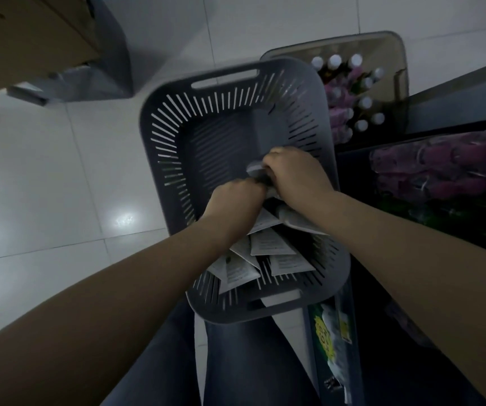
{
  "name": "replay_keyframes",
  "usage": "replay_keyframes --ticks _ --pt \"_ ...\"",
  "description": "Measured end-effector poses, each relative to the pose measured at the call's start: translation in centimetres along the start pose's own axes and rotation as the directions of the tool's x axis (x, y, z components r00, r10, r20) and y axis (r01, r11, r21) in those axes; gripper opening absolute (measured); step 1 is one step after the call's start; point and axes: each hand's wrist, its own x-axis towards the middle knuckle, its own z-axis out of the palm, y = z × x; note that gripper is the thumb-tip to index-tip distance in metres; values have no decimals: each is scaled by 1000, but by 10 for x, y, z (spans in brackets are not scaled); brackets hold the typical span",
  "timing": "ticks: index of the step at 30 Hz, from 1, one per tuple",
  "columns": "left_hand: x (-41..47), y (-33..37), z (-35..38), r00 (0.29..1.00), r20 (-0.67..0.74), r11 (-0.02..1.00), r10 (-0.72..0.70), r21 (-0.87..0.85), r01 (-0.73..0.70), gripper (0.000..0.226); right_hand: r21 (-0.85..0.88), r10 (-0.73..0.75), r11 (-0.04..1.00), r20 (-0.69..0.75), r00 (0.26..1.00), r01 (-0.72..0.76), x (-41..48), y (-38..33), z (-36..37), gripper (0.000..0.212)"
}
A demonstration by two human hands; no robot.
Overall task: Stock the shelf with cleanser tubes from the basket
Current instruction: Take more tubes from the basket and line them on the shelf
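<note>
A grey slotted plastic basket [165, 136] sits on the floor in front of my legs. Several white cleanser tubes [268, 244] lie heaped in its near half; the far half shows bare bottom. Both hands are inside the basket, side by side above the heap. My right hand [294, 174] is closed around a bundle of tubes whose ends stick out past the knuckles. My left hand [236, 197] is closed on tubes beside it; its fingers are hidden. The dark shelf [452, 101] stands at the right edge of the view.
A clear bin [400, 54] with white-capped bottles and pink packs stands behind the basket. Purple packs [429, 168] fill the shelf at right. A lower shelf edge with a yellow-green label [329, 326] runs by my right leg. Cardboard boxes [28, 33] sit at top left on white floor tiles.
</note>
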Motion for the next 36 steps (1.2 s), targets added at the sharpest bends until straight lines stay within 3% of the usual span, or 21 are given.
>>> replay_keyframes --ticks 18,29,36 --pt "-30 -10 -71 996 -73 991 55 127 -46 12 112 75 992 -206 976 -53 -32 -16 -62 16" --pt "-89 -2 -141 938 -176 915 299 333 -229 11 150 255 966 -388 886 -212 -112 -75 -126 16" --pt "-148 21 -188 828 -144 762 542 499 -413 18 230 460 888 -480 747 -399 -197 -127 -159 22"
